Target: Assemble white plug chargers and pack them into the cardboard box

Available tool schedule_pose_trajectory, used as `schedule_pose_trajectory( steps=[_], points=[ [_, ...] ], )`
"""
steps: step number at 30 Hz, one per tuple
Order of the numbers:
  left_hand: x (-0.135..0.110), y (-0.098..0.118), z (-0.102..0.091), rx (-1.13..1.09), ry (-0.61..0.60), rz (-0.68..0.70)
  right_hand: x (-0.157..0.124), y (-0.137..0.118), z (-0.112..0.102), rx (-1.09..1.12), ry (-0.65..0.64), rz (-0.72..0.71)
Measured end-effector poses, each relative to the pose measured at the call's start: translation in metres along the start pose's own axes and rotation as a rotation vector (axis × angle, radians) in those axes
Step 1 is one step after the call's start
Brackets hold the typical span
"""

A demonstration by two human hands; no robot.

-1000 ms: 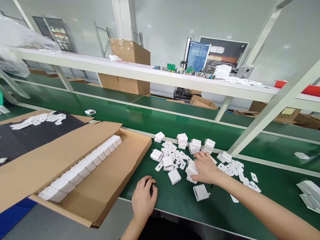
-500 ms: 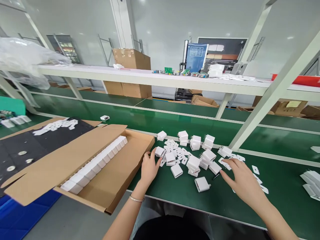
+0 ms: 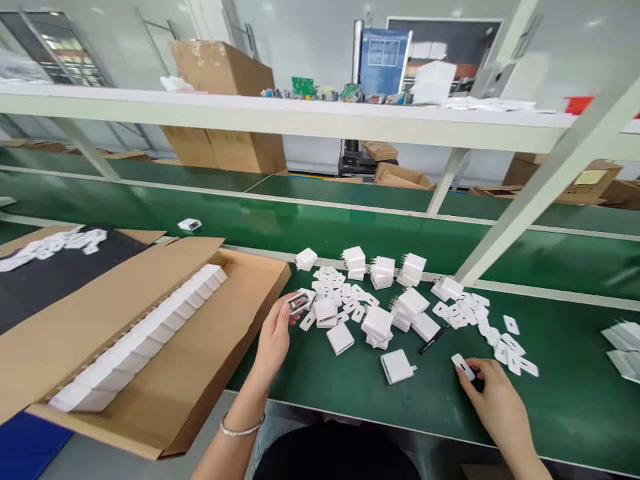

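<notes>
My left hand [image 3: 274, 337] is closed around a white charger [image 3: 301, 302], its open end with the inner parts turned up toward me. Between the fingertips of my right hand [image 3: 497, 393] is a small white cover plate [image 3: 463, 367] with a slot in it, held just over the green table. Loose cover plates [image 3: 333, 283] lie heaped beyond my left hand, and a second heap of plates [image 3: 467, 310] spreads out beyond my right. Several white chargers [image 3: 377, 323] stand singly and in stacks between the hands. A black pen [image 3: 433, 339] lies beside them.
An open cardboard box [image 3: 185, 393] at the left holds a row of white chargers [image 3: 145, 340]. A slanted white post [image 3: 520, 207] rises at the right to a shelf [image 3: 320, 123]. More chargers [image 3: 625, 347] stand at the far right edge.
My left hand has lifted the charger and turned its open end up. My right hand has drawn back toward me and now pinches a cover plate. The view has shifted down and right.
</notes>
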State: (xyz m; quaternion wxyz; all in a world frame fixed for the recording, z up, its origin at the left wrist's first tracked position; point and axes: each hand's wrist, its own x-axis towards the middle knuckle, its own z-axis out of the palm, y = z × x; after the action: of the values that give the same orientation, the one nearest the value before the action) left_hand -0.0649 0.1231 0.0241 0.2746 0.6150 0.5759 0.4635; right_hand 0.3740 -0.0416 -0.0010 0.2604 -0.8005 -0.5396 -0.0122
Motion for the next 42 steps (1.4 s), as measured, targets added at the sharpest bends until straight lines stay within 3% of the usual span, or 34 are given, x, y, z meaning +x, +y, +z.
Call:
schedule_pose_trajectory(
  steps=[4, 9, 12, 15, 19, 26, 29, 32, 35, 42],
  points=[
    [-0.029, 0.025, -0.009, -0.341, -0.048, -0.030, 0.002, -0.019, -0.013, 0.059, 0.146, -0.043],
    [-0.057, 0.045, -0.010, -0.473, -0.120, -0.038, -0.003, -0.095, -0.031, 0.222, 0.295, -0.459],
    [-0.069, 0.050, -0.002, -0.500, -0.191, -0.062, -0.011, -0.152, -0.030, 0.342, 0.268, -0.582],
    [-0.079, 0.054, 0.009, -0.540, -0.289, -0.101, -0.020, -0.199, -0.019, 0.545, 0.114, -0.665],
    [-0.089, 0.059, 0.020, -0.585, -0.387, -0.158, -0.028, -0.234, 0.002, 0.692, -0.063, -0.636],
    [-0.097, 0.061, 0.023, -0.486, -0.428, -0.106, -0.031, -0.238, 0.016, 0.694, -0.082, -0.619],
    [-0.100, 0.056, 0.028, -0.522, -0.428, -0.123, -0.036, -0.232, 0.020, 0.704, -0.146, -0.522],
    [-0.106, 0.052, 0.030, -0.528, -0.407, -0.071, -0.045, -0.226, 0.029, 0.840, -0.310, -0.338],
    [-0.112, 0.048, 0.027, -0.497, -0.399, 0.031, -0.052, -0.224, 0.040, 1.000, -0.461, -0.241],
    [-0.115, 0.038, 0.022, -0.481, -0.388, 0.136, -0.062, -0.230, 0.059, 1.248, -0.501, -0.155]
  ],
)
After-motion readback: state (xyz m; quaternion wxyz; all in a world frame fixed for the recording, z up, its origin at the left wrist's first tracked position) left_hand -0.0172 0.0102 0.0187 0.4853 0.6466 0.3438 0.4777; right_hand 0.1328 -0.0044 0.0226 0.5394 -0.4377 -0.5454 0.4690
